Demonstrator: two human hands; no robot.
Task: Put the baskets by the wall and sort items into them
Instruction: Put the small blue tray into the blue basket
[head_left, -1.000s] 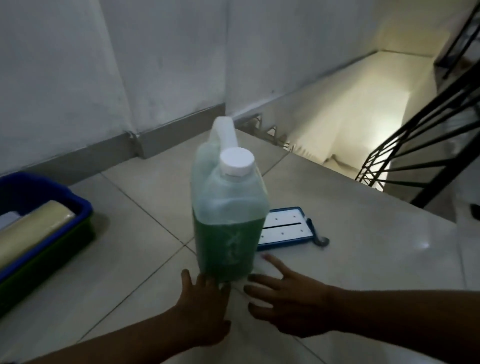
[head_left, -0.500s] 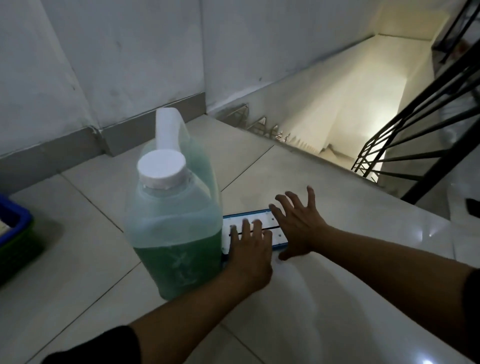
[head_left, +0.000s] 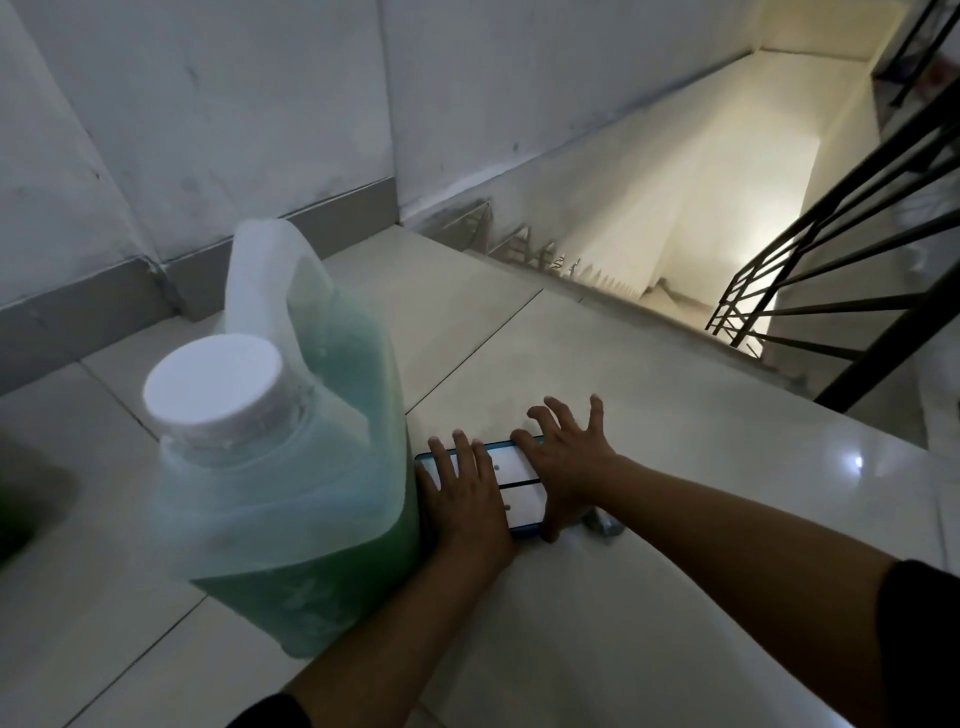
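Observation:
A flat blue-rimmed white pad (head_left: 511, 486) with small dots lies on the tiled floor behind a big jug. My left hand (head_left: 467, 499) rests flat on its left part, fingers spread. My right hand (head_left: 569, 462) lies on its right part, fingers splayed past the far edge. A grey metal piece (head_left: 602, 522) sticks out at the pad's near right corner. The translucent jug (head_left: 291, 483), white cap on top and green liquid inside, stands upright just left of my left hand. A dark green basket edge (head_left: 21, 514) shows at the far left.
The grey wall (head_left: 208, 130) with its skirting runs along the back. Beyond the landing edge, stairs (head_left: 675, 218) drop away to the upper right. A black metal railing (head_left: 841, 270) stands at the right.
Both hands have moved forward from the jug's base onto the blue-rimmed pad. The view has shifted right and closer, so the blue and green basket has almost left the frame.

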